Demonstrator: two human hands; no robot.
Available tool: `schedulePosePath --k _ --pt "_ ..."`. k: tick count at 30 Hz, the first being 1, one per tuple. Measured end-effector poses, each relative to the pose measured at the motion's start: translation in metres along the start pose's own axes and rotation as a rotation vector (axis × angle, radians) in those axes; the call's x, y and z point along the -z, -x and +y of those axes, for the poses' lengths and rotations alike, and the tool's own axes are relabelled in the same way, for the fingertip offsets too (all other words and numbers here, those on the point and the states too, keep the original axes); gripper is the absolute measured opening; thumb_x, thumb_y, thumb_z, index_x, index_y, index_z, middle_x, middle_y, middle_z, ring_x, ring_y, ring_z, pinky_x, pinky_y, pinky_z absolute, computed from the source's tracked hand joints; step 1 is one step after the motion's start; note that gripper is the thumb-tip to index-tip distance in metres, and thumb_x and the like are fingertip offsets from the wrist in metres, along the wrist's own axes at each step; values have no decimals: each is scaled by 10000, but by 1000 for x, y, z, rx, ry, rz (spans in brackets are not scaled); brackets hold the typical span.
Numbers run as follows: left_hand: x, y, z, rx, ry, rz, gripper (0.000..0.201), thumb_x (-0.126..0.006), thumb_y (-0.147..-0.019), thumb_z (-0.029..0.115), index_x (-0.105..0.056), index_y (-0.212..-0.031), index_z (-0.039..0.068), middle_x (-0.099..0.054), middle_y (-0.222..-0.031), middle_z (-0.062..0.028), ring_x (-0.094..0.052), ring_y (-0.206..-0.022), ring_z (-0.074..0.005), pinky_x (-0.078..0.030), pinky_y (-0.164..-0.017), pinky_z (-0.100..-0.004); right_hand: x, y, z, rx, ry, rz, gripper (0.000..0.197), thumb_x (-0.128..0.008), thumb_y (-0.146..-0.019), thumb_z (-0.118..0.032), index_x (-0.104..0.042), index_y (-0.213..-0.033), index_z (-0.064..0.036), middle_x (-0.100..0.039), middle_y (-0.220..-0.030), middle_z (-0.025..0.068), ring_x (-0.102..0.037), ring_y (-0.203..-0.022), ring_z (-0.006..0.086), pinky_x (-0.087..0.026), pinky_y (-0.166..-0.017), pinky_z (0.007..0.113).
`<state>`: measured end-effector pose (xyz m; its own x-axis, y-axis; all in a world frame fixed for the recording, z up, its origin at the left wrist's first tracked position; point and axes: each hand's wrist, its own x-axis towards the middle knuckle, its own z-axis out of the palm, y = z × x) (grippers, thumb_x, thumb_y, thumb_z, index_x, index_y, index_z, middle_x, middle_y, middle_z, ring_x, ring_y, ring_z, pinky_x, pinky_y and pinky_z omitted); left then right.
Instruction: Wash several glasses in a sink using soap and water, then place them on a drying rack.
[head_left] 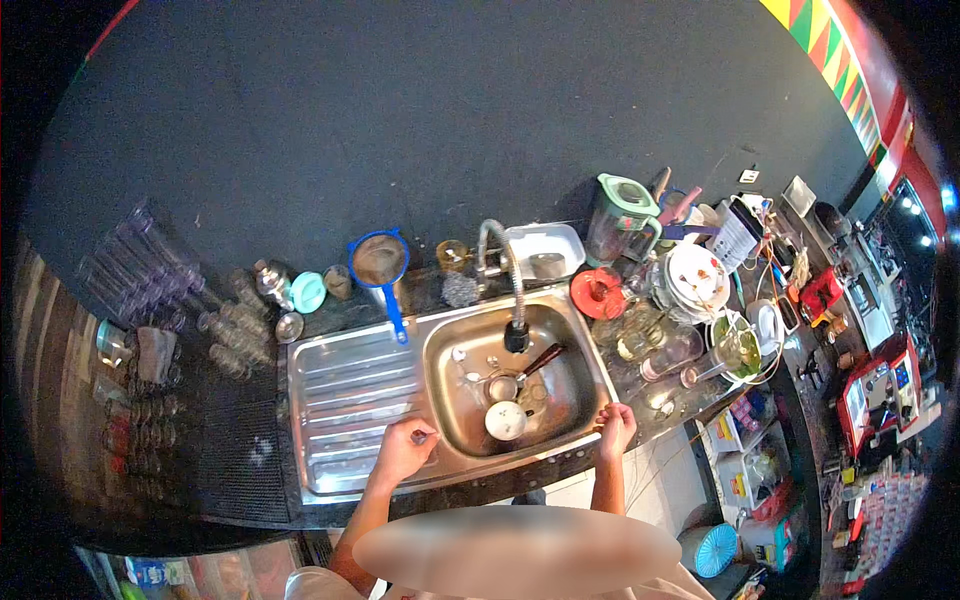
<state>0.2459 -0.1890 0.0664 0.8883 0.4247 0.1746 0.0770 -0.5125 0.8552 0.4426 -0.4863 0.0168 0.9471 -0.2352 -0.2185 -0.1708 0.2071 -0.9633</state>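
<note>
Steel all over, the sink [345,390] takes both hands at its front edge: the left hand [403,449] lies curled and closed on the rim by the basin's front left corner, a small thing pinched in its fingers that cannot be told, and the right hand [616,428] has its fingers folded over the front right corner. In the basin a small pot [507,419] sits near the front wall, a dark-handled pan [504,386] just behind it under the faucet [505,275].

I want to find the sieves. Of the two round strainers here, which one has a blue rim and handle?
The blue strainer leaning at the wall left of the faucet. The other, the small one, lies in the sink with a dark handle.
</note>
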Motion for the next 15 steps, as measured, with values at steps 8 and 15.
schedulePosePath --k 8,15 --pt "-116 -53 34 139 -26 -119 92 -657 -704 100 -623 -736 20 -620 -708 -118 -599 -638 -212 -461 -587 -297 62 -115 -28 384 256 238 569 -696 -614 -31 -413 -1106 -69 -468 -949 53 -464 -812 158 -399 -750 280" --pt "-225 -103 112 29 101 -249 110 -643 -730 112 -607 -751 10 -617 -711 -102 -600 -667 -180 -454 -614 -272 68 -187 -20 559 422 -29 627 -728 -584 -61 -426 -1132 -37 -528 -983 75 -514 -861 167 -417 -756 286"
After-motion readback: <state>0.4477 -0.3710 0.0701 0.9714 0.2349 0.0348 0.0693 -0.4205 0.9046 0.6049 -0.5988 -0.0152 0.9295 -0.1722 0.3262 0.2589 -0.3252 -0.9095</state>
